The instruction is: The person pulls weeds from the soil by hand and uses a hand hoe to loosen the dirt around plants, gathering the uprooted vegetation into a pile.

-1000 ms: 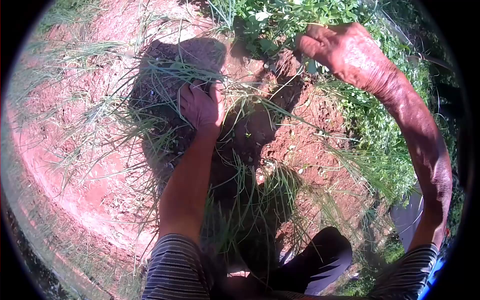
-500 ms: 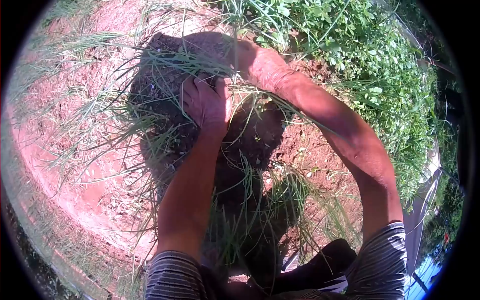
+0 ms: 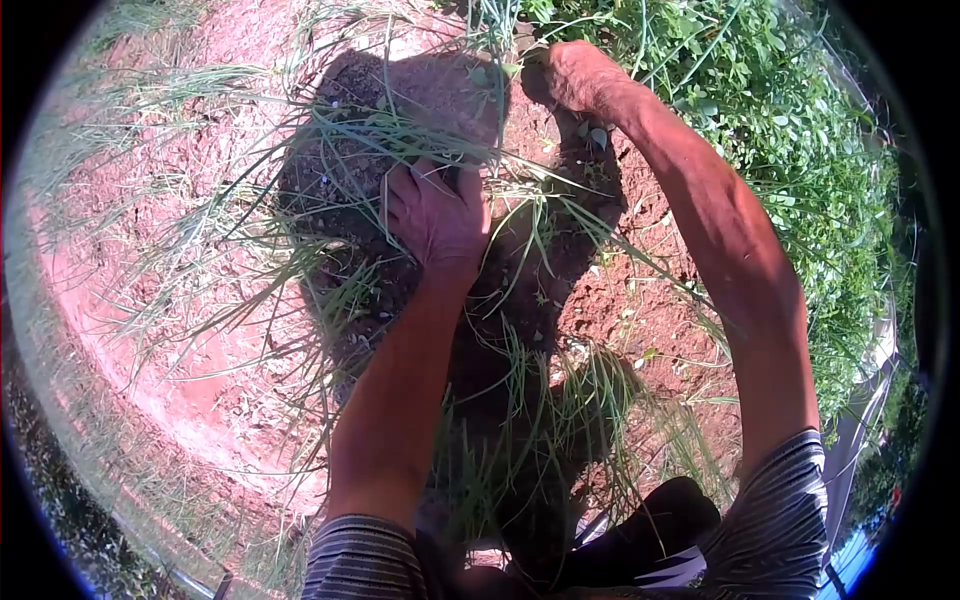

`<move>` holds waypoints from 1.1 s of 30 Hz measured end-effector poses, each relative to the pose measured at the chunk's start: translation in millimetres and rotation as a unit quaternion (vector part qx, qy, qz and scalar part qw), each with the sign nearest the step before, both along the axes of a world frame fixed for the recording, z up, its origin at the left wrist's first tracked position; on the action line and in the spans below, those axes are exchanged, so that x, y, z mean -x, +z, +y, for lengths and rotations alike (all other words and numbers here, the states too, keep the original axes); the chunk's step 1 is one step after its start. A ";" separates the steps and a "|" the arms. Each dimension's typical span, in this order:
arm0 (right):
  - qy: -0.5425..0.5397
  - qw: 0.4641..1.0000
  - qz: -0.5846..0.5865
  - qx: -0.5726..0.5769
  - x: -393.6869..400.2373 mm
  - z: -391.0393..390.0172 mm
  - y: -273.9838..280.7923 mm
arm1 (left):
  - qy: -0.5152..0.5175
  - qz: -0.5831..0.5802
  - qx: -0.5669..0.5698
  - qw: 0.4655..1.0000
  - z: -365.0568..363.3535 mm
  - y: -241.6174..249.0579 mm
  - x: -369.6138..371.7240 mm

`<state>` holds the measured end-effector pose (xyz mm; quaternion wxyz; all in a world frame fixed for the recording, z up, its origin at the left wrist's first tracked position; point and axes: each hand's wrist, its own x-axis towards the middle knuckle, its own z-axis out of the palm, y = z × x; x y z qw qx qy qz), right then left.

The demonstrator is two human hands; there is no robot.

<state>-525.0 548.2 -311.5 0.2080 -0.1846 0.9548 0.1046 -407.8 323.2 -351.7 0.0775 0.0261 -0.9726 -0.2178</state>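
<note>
My left hand is low over the shaded soil, its fingers curled into a clump of long, narrow green leaves. The leaves cross over my fingertips and hide part of them. Farther forward and to the right, my right hand is down at the soil beside low leafy green plants. Its fingers are bent closed and point away from me, so whatever they hold is hidden.
Reddish bare soil shows between my forearms. More narrow-leaved clumps grow close to my body. Thick leafy growth runs along the right, with a pale strip of sheeting at its edge.
My right hand has moved right and forward, away from my left hand to the edge of the leafy plants. My left hand remains at the same narrow-leaved clump while the view shifts slightly.
</note>
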 end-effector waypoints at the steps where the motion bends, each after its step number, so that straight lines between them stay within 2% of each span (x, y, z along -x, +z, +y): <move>1: -0.004 0.998 0.008 0.056 -1.4 1.1 -3.7 | 0.001 0.007 -0.001 1.000 -0.9 -0.4 0.9; 3: -0.093 0.961 0.037 0.258 -30.1 -25.2 32.9 | 0.005 0.018 -0.007 1.000 0.8 -2.2 0.7; 4: -0.147 0.963 0.043 0.223 -35.9 -37.4 42.8 | 0.008 0.021 0.001 1.000 1.6 -3.7 -2.2; 5: -0.148 0.959 0.054 0.236 -36.1 -42.9 34.0 | 0.011 0.029 0.007 0.999 2.7 -6.3 -0.8; 7: -0.075 0.912 0.170 0.365 -32.7 -48.9 -4.9 | 0.015 0.019 0.005 1.000 1.9 -4.6 1.9; 8: -0.049 0.909 0.202 0.361 -32.9 -58.7 -12.5 | 0.011 -0.004 -0.004 1.000 2.7 1.4 0.8; 11: -0.091 0.932 0.207 0.285 -44.4 -67.5 -19.5 | 0.011 -0.014 -0.012 1.000 2.1 2.7 0.7; 12: -0.038 0.897 0.279 0.341 -44.7 -62.3 -32.8 | 0.015 -0.009 -0.013 1.000 2.3 1.5 0.3; 13: -0.040 0.934 0.228 0.271 -42.4 -53.8 -44.0 | 0.014 -0.002 -0.011 1.000 0.6 1.1 -0.6; 15: -0.131 0.966 0.094 0.202 -40.0 -51.7 -16.0 | 0.010 0.015 -0.012 1.000 0.8 -0.8 -0.3; 16: -0.203 0.927 0.009 0.315 -40.5 -55.8 17.6 | 0.009 0.007 -0.023 1.000 1.1 2.3 -0.1; 17: -0.166 0.921 0.004 0.351 -29.7 -52.6 9.0 | 0.012 -0.002 -0.021 1.000 1.2 3.5 -1.0; 19: -0.047 0.874 0.115 0.471 -9.1 -72.8 -4.1 | 0.014 -0.015 -0.018 1.000 1.7 3.7 1.1; 22: -0.001 0.895 0.136 0.424 26.8 -111.8 -19.9 | -0.001 -0.011 -0.047 0.999 1.0 7.2 0.3; 25: 0.082 0.913 0.059 0.396 44.1 -141.6 -34.8 | -0.006 0.016 -0.045 0.999 -1.9 5.9 1.6; 26: 0.130 0.932 0.112 0.319 44.7 -147.1 -36.1 | -0.007 0.025 -0.041 0.999 -2.1 6.0 3.0; 29: 0.022 0.903 0.077 0.423 30.0 -148.3 -37.6 | -0.024 0.035 -0.029 0.999 -2.4 8.9 3.7; 30: 0.117 0.873 0.198 0.429 30.7 -149.8 -45.8 | -0.040 0.016 -0.031 0.999 -5.5 8.6 4.5; 31: 0.048 0.874 0.155 0.458 29.4 -142.8 -47.8 | -0.057 -0.001 -0.033 0.998 -6.4 8.3 4.7; 33: -0.094 0.855 0.066 0.505 23.3 -135.1 -5.8 | -0.036 0.009 -0.028 0.999 -4.7 8.1 3.2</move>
